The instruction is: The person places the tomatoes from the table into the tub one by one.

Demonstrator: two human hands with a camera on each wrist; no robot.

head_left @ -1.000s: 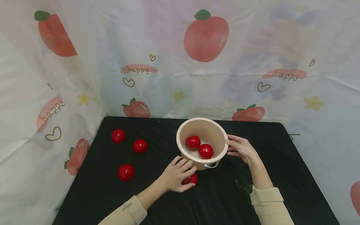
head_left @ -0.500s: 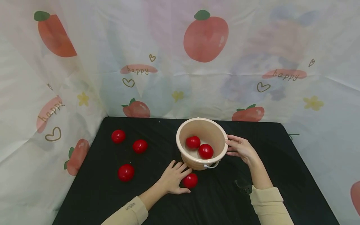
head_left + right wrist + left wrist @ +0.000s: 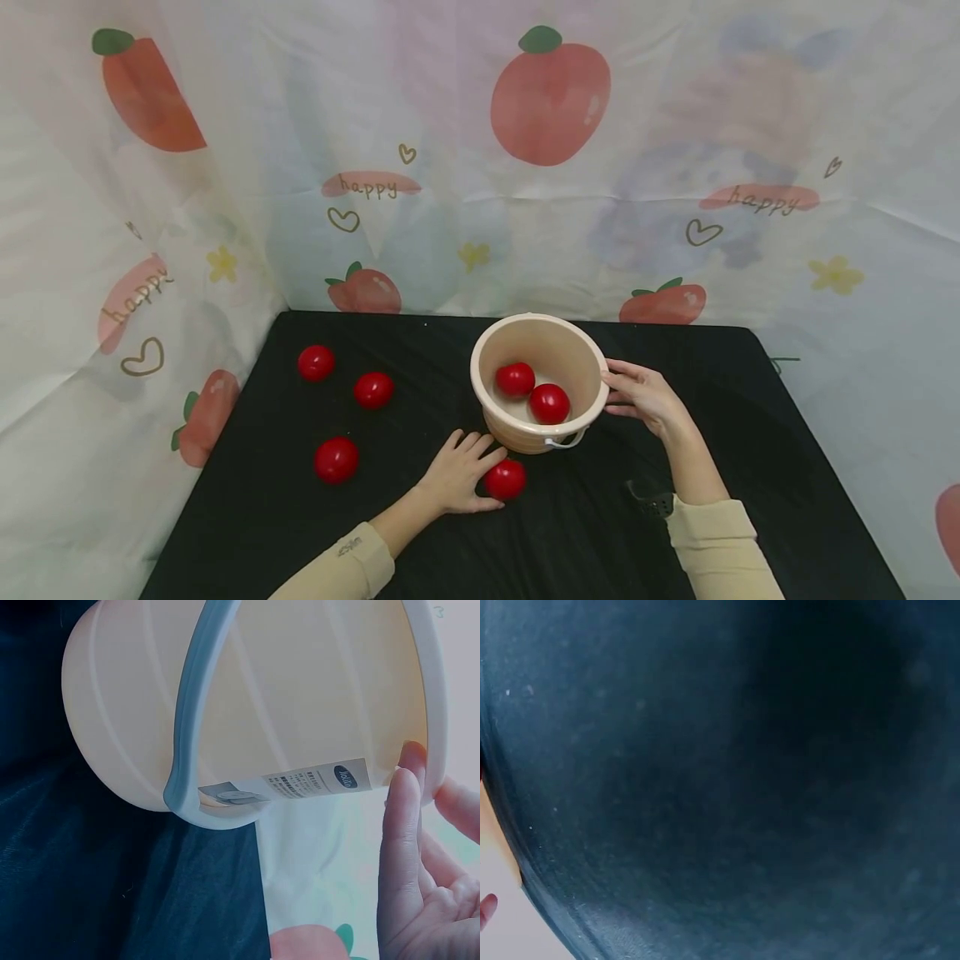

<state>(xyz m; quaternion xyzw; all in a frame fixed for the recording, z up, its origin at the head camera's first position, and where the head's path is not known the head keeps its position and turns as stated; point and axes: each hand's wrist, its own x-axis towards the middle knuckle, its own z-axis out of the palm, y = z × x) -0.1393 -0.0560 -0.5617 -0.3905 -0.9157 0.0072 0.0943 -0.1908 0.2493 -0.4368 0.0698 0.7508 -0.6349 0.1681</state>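
Touching left grip (image 3: 456, 479) fingertips: red ball (image 3: 505, 479), unheld.

The left wrist view shows only black cloth (image 3: 742, 772), no hands.

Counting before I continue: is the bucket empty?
Not empty: the bucket stands upright with two red balls inside.

Glossy red balls (image 3: 505, 479), seemingly plastic bucket (image 3: 498, 417)
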